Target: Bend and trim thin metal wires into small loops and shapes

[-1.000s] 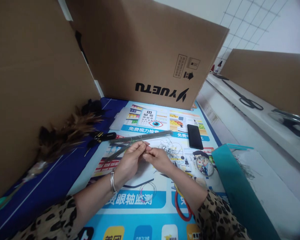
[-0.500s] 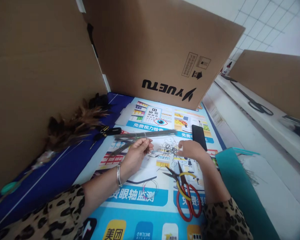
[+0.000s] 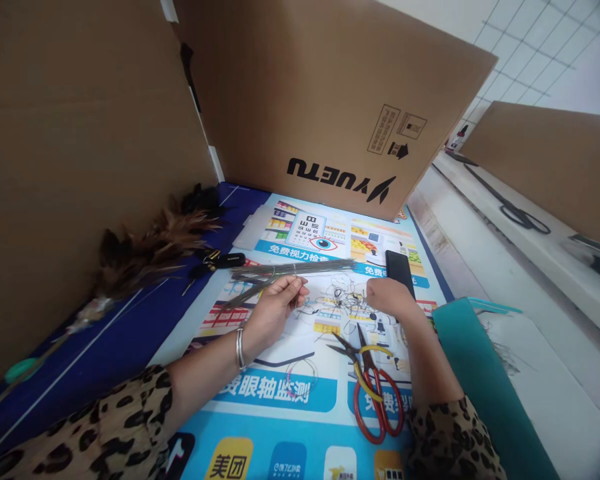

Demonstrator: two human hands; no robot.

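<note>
My left hand (image 3: pixel 275 307) is closed in a pinch, with a thin dark wire (image 3: pixel 307 309) at its fingertips. Behind it lies a bundle of thin grey wires (image 3: pixel 320 267), tied around the middle. My right hand (image 3: pixel 387 297) is curled at the right side of a loose tangle of short bent wires (image 3: pixel 341 297); its fingertips are hidden from me. Red-handled scissors (image 3: pixel 380 407) and yellow-handled pliers (image 3: pixel 365 380) lie crossed in front of the tangle. A thin loop of coloured wire (image 3: pixel 301 379) rests nearer to me.
A black phone (image 3: pixel 399 270) lies behind my right hand. Brown feathers (image 3: pixel 150 233) and a black-handled tool (image 3: pixel 227 261) are on the left. Cardboard panels (image 3: pixel 330 87) stand at the back and left. A teal box edge (image 3: pixel 480 373) is on the right, and black scissors (image 3: pixel 523 217) lie on the ledge.
My right hand has moved slightly right, away from the tangle, and its fingers have curled in. My left hand keeps its pinch in nearly the same place. The view has shifted slightly.
</note>
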